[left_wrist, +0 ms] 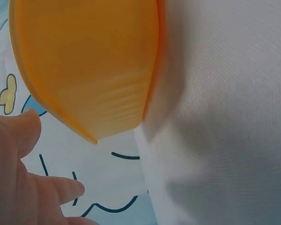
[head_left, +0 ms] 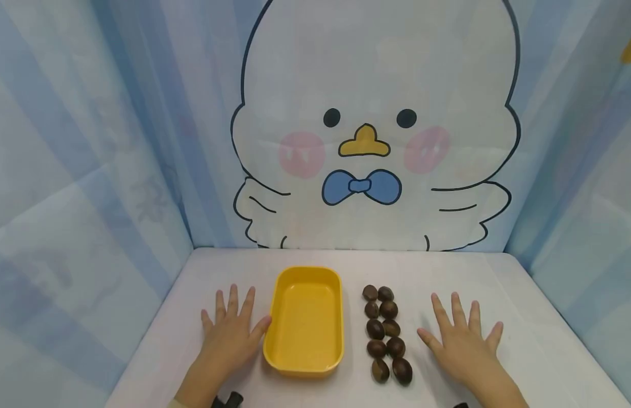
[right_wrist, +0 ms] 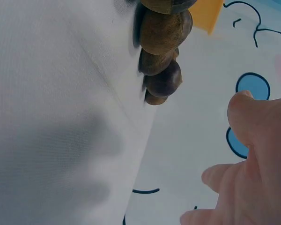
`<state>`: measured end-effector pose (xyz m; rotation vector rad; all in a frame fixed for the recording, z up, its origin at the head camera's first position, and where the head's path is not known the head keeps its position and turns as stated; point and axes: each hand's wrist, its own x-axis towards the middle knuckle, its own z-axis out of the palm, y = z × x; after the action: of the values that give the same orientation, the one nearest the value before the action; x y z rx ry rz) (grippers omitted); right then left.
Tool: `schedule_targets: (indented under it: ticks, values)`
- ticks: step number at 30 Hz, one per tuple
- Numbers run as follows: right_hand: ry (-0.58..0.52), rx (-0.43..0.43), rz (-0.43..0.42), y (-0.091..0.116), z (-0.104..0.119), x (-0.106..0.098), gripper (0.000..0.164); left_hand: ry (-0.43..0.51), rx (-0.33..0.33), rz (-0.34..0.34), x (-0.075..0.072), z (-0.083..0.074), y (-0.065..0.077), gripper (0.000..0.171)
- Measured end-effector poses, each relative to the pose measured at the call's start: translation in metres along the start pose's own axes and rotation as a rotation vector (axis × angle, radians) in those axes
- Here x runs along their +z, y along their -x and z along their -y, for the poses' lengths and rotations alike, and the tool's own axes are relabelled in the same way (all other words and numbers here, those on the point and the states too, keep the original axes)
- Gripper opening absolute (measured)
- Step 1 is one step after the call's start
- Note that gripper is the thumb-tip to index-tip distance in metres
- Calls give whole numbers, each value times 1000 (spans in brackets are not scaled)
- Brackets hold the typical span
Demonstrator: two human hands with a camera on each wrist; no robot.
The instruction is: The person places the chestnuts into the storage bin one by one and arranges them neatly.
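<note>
A yellow rectangular tray (head_left: 305, 323) stands on the white table, its inside bare. Left of it is my left hand (head_left: 227, 340), fingers straight and spread, holding nothing. Its thumb tip overlaps the tray's left rim in the head view; whether they touch I cannot tell. Dark brown chestnuts (head_left: 389, 309) lie to the tray's right in two columns running front to back. My right hand (head_left: 463, 348), fingers spread, is right of the chestnuts, apart from them and holding nothing. In the right wrist view, several chestnuts (right_wrist: 165, 32) appear beyond its thumb, partly hiding one another.
The white table (head_left: 529, 317) has a back edge against a curtain (head_left: 376, 226) printed with a white cartoon bird. Light blue fabric walls (head_left: 70, 226) rise on both sides. A small black object (head_left: 227, 400) shows beside the left wrist.
</note>
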<state>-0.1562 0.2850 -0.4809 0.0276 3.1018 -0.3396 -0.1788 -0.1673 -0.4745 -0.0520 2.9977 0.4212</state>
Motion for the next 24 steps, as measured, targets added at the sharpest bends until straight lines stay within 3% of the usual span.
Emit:
schedule_targets:
  ticks: [13, 24]
  values:
    - [-42, -26, 15, -6, 1, -12, 95, 141, 43, 4, -6, -2, -4, 85]
    - [-153, -153, -84, -5, 6, -18, 87, 335, 51, 40, -13, -10, 2, 81]
